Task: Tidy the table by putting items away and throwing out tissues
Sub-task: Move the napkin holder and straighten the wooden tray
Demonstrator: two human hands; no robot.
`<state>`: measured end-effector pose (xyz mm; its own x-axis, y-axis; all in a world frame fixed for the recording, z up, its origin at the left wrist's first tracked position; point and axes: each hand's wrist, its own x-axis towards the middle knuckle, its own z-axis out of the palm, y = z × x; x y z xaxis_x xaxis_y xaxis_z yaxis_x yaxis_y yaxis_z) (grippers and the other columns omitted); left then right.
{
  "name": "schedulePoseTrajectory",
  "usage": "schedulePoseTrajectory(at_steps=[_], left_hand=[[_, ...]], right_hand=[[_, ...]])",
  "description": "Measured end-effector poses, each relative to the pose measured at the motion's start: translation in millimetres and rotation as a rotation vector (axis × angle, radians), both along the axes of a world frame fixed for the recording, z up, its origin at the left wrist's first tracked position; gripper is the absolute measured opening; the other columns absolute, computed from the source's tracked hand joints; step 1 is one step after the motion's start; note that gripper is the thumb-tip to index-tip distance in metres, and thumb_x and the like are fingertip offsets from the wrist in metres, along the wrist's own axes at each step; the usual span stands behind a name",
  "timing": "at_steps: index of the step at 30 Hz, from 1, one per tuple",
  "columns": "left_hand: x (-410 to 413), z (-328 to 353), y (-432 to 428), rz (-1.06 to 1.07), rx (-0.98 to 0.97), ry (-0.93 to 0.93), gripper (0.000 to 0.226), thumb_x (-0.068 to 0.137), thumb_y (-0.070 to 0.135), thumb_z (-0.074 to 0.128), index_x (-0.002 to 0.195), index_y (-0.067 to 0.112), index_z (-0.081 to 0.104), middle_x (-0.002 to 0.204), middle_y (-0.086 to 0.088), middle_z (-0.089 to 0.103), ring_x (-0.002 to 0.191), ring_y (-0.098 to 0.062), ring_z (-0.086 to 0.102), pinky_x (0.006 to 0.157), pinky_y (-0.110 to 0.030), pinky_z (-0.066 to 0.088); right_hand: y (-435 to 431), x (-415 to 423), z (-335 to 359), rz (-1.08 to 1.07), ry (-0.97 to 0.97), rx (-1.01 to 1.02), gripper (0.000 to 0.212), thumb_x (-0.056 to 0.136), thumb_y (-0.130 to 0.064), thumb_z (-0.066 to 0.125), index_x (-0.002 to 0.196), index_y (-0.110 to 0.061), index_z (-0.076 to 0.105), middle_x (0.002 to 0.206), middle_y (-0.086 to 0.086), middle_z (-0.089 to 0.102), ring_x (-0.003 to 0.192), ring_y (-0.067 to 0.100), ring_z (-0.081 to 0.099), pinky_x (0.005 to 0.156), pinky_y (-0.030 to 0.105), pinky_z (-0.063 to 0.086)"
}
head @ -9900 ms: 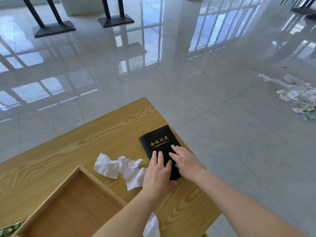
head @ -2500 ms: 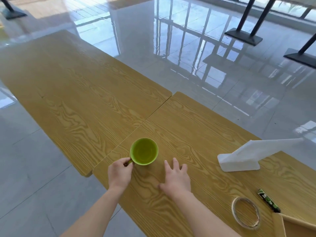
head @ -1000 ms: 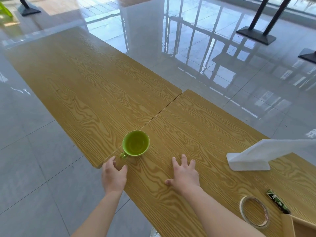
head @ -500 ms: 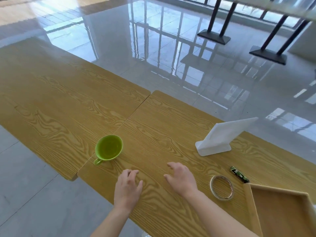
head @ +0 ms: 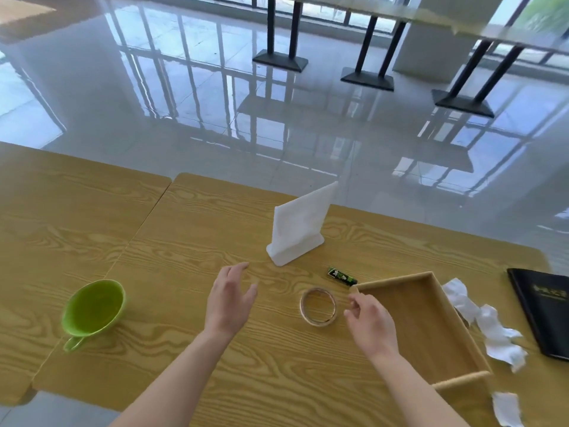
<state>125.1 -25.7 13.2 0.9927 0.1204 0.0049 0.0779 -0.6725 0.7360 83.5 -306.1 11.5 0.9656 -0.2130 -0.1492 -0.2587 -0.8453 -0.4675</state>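
1. Wood-grain counter (head: 191,229), seen from the head camera: two tops are butted side by side, with a seam running between them.
2. At the left, near the front edge, stands a green cup (head: 92,306), its handle turned toward the person.
3. The left hand (head: 229,300) is over the counter between the cup and the tape ring (head: 302,306). Its fingers are spread, nearly straight, and grip nothing. I cannot tell whether they touch the wood.
4. The right hand (head: 369,322) is just right of the ring, by the left wall of the tray (head: 431,328). Its fingers are loosely curled and hold nothing.
5. The ring lies flat between the two hands, nearer the right one, and neither hand touches it.
6. Behind the hands a white stand (head: 298,223) sits on its base, its panel leaning back.
7. A small green packet (head: 341,275) lies flat between the stand and the tray, just beside the tray's far left corner.
8. The tray is open-topped wood and sits right of the ring.
9. Crumpled white tissues (head: 492,328) lie along the tray's right wall, between it and a black notebook (head: 542,309). One more scrap lies near the front edge, past the tray's near corner.
10. The notebook lies flat at the far right.
11. Beyond the counter a glossy tiled floor (head: 184,118) mirrors window bars, and black table legs (head: 280,61) stand on it.
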Motion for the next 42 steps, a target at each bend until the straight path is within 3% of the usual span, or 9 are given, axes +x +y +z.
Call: schedulePoseTrajectory(at_steps=[6, 9, 11, 14, 16, 18, 26, 32, 42], left_hand=[[46.3, 23.7, -32.5, 0.04, -0.1, 0.017, 0.076, 0.087, 0.029, 0.07, 0.149, 0.016, 0.029, 0.142, -0.012, 0.047, 0.126, -0.026, 0.05, 0.102, -0.044, 0.044], [76.5, 41.4, -45.9, 0.012, -0.161, 0.101, 0.086, 0.088, 0.036, 0.069, 0.153, 0.017, 0.016, 0.153, -0.012, 0.036, 0.14, -0.027, 0.036, 0.111, -0.045, 0.034], [94.3, 51.4, -52.6, -0.013, -0.198, 0.139, 0.08, 0.088, 0.036, 0.069, 0.152, 0.017, 0.024, 0.149, -0.01, 0.044, 0.137, -0.028, 0.041, 0.11, -0.046, 0.036], [109.7, 61.1, -60.7, -0.007, -0.254, 0.128, 0.038, 0.091, 0.03, 0.064, 0.128, 0.02, 0.057, 0.11, -0.002, 0.068, 0.105, -0.025, 0.062, 0.089, -0.041, 0.05], [112.2, 62.3, -64.4, 0.01, -0.247, 0.064, 0.023, 0.095, 0.026, 0.058, 0.115, 0.019, 0.065, 0.086, 0.005, 0.065, 0.082, -0.018, 0.061, 0.071, -0.035, 0.048], [111.0, 61.4, -66.7, 0.021, -0.244, 0.002, 0.019, 0.097, 0.023, 0.054, 0.109, 0.02, 0.068, 0.075, 0.009, 0.06, 0.072, -0.016, 0.055, 0.063, -0.031, 0.043], [86.5, 55.8, -45.9, -0.054, -0.17, -0.122, 0.025, 0.095, 0.018, 0.056, 0.116, 0.026, 0.066, 0.078, 0.01, 0.064, 0.071, -0.006, 0.057, 0.062, -0.02, 0.041], [60.2, 48.3, -15.1, -0.114, -0.1, -0.178, 0.023, 0.094, 0.019, 0.059, 0.115, 0.023, 0.067, 0.067, 0.008, 0.058, 0.063, -0.009, 0.055, 0.058, -0.023, 0.043], [38.5, 54.1, -13.9, -0.189, -0.155, -0.177, 0.026, 0.094, 0.015, 0.061, 0.117, 0.022, 0.068, 0.078, 0.019, 0.064, 0.073, 0.003, 0.061, 0.062, -0.013, 0.042]], right_hand=[[-27.1, -11.3, -11.0, -0.029, 0.135, -0.092, 0.036, 0.09, -0.032, 0.067, 0.122, -0.021, 0.058, 0.106, -0.003, 0.053, 0.098, 0.018, 0.055, 0.074, 0.028, 0.047], [-34.0, -20.6, -18.3, 0.013, 0.166, -0.152, 0.024, 0.095, -0.019, 0.055, 0.119, -0.019, 0.057, 0.102, -0.002, 0.053, 0.093, 0.016, 0.054, 0.075, 0.027, 0.049], [-35.8, -29.3, -20.8, 0.017, 0.184, -0.171, 0.021, 0.095, -0.011, 0.047, 0.11, -0.019, 0.059, 0.094, -0.003, 0.052, 0.086, 0.014, 0.052, 0.075, 0.029, 0.051], [-31.6, -47.0, -25.1, 0.045, 0.215, -0.154, 0.026, 0.091, -0.009, 0.046, 0.109, -0.022, 0.059, 0.095, -0.006, 0.05, 0.088, 0.014, 0.051, 0.076, 0.027, 0.048], [-26.3, -58.6, -27.1, 0.067, 0.216, -0.126, 0.029, 0.089, -0.01, 0.047, 0.111, -0.025, 0.058, 0.097, -0.009, 0.05, 0.092, 0.013, 0.051, 0.077, 0.027, 0.047], [-21.3, -67.6, -27.9, 0.075, 0.219, -0.107, 0.03, 0.088, -0.011, 0.049, 0.111, -0.028, 0.057, 0.097, -0.011, 0.049, 0.093, 0.012, 0.051, 0.076, 0.026, 0.047], [-10.0, -94.3, -27.1, 0.038, 0.227, -0.133, 0.024, 0.082, -0.012, 0.045, 0.094, -0.031, 0.05, 0.087, -0.012, 0.046, 0.088, 0.009, 0.046, 0.061, 0.023, 0.039], [10.0, -101.6, -28.2, 0.066, 0.182, -0.173, 0.031, 0.081, -0.006, 0.041, 0.094, -0.03, 0.055, 0.088, -0.014, 0.05, 0.085, 0.01, 0.045, 0.063, 0.024, 0.041], [38.4, -82.1, -21.5, 0.106, 0.141, -0.211, 0.037, 0.081, 0.0, 0.042, 0.097, -0.027, 0.06, 0.093, -0.011, 0.057, 0.088, 0.014, 0.049, 0.072, 0.03, 0.048]])
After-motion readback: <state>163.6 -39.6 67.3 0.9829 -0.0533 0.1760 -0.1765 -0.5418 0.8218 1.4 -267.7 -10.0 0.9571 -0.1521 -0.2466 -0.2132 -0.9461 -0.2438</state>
